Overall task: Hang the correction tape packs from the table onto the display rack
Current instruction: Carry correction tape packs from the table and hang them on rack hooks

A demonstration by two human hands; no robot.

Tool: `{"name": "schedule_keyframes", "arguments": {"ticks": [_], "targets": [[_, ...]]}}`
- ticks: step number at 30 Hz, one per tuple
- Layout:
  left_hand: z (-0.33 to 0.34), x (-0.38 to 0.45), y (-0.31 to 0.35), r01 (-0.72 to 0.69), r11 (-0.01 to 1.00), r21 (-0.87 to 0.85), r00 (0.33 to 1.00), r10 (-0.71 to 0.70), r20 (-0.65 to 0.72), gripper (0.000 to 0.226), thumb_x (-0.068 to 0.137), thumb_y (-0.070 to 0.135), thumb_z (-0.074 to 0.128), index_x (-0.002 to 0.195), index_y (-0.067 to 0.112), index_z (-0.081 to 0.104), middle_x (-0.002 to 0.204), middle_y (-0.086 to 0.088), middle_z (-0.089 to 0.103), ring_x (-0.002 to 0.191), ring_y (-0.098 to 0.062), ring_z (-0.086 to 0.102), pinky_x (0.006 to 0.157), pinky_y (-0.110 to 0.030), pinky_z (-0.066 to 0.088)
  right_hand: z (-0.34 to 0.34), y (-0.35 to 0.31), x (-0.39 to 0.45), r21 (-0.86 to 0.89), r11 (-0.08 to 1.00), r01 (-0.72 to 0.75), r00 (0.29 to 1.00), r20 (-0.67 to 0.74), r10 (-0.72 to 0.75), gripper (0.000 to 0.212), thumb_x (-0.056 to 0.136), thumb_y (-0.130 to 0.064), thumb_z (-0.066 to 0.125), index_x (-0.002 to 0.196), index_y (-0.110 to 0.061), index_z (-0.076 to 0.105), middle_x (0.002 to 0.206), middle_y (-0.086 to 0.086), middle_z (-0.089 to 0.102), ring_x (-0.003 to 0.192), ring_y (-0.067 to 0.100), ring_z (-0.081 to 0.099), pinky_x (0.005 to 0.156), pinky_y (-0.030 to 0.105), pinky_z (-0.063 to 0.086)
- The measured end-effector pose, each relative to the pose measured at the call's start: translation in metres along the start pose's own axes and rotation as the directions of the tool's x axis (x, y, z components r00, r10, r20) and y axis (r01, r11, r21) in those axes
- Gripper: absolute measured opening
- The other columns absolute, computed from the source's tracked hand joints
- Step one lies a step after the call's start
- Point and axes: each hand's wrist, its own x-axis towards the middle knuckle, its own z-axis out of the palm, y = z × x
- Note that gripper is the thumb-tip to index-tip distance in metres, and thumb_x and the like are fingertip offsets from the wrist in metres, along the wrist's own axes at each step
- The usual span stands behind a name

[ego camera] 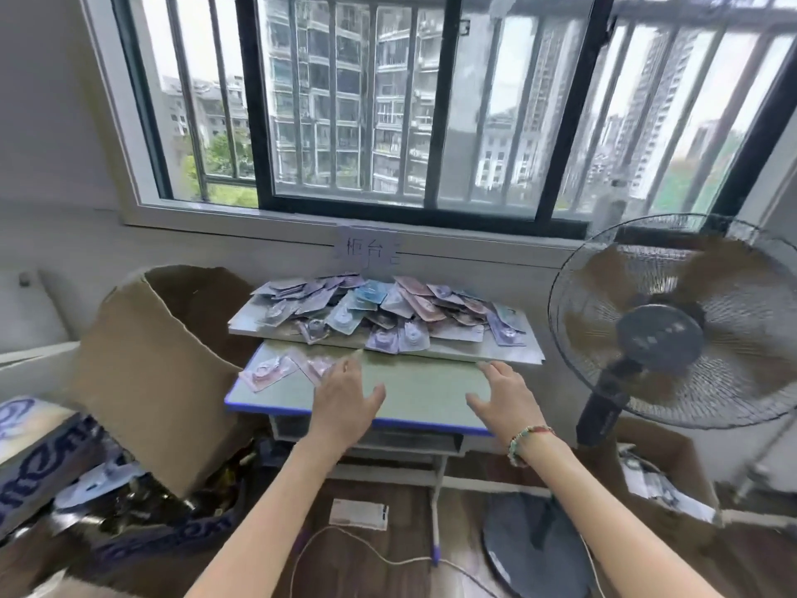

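Left hand [343,397], right hand [504,397], spread above table [425,392]

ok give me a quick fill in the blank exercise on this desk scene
1. The heap of pastel correction tape packs lies on a white ____ atop the green desk.
2. A beaded bracelet circles the ____ wrist.
3. The grey pedestal fan stands on the desk's ____ side.
4. Both hands, left and right, hold ____.

Missing words: board; right; right; nothing
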Motion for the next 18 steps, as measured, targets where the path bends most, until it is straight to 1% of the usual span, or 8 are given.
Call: {"name": "schedule_keyframes", "arguments": {"ticks": [2,6,8,11,14,18], "targets": [[0.008,0.029,-0.008,-0.015,1.0,0.021,0.999,0.014,0.03,0.061,0.097,0.035,0.052,0.146,0.005,0.031,0.145,-0.012,0.041,0.135,-0.025,0.035,0.109,-0.032,0.028,0.009,-0.001,0.028,0.003,1.0,-0.013,1.0,-0.007,0.013,0.057,0.094,-0.031,0.053,0.145,-0.011,0.034,0.149,0.005,0.035,0.136,0.022,0.031,0.111,0.032,0.027],[0.032,0.088,-0.024,-0.007,1.0,-0.016,0.999,0.008,0.051,0.066,0.096,0.034,0.054,0.149,0.006,0.027,0.149,-0.012,0.037,0.137,-0.027,0.034,0.112,-0.034,0.026,0.028,0.008,0.088,-0.011,0.999,-0.038,0.999,0.01,0.038,0.055,0.093,-0.03,0.053,0.142,-0.008,0.038,0.145,0.007,0.04,0.134,0.023,0.034,0.109,0.028,0.025],[0.044,0.117,-0.032,-0.004,1.0,-0.016,0.998,0.005,0.059,0.066,0.095,0.033,0.055,0.149,0.006,0.028,0.149,-0.012,0.037,0.137,-0.027,0.034,0.112,-0.034,0.026,0.04,0.015,0.121,-0.007,0.999,-0.048,0.998,0.028,0.048,0.055,0.093,-0.029,0.054,0.141,-0.007,0.038,0.143,0.008,0.042,0.132,0.025,0.036,0.107,0.029,0.027],[0.063,0.171,-0.041,0.008,1.0,-0.019,0.999,-0.007,0.037,0.065,0.095,0.032,0.056,0.148,0.006,0.03,0.148,-0.012,0.039,0.137,-0.026,0.034,0.113,-0.034,0.026,0.058,0.027,0.18,-0.006,0.998,-0.055,0.998,0.044,0.055,0.053,0.091,-0.027,0.055,0.138,-0.007,0.041,0.14,0.009,0.044,0.128,0.026,0.04,0.107,0.031,0.031],[0.085,0.227,-0.04,0.032,0.999,-0.024,0.999,-0.031,0.035,0.065,0.095,0.032,0.057,0.148,0.006,0.031,0.146,-0.012,0.041,0.136,-0.026,0.035,0.112,-0.035,0.028,0.071,0.044,0.247,0.016,0.998,-0.061,0.997,0.055,0.06,0.052,0.091,-0.028,0.057,0.136,-0.007,0.044,0.138,0.01,0.045,0.127,0.028,0.041,0.106,0.036,0.034],[0.116,0.313,-0.027,0.035,0.999,0.025,0.998,-0.036,0.058,0.063,0.096,0.033,0.055,0.147,0.007,0.03,0.144,-0.011,0.042,0.134,-0.026,0.037,0.109,-0.034,0.028,0.084,0.072,0.337,0.03,0.995,-0.094,0.991,0.102,0.09,0.049,0.089,-0.024,0.056,0.134,-0.008,0.045,0.136,0.012,0.046,0.125,0.028,0.042,0.103,0.034,0.036]]}}
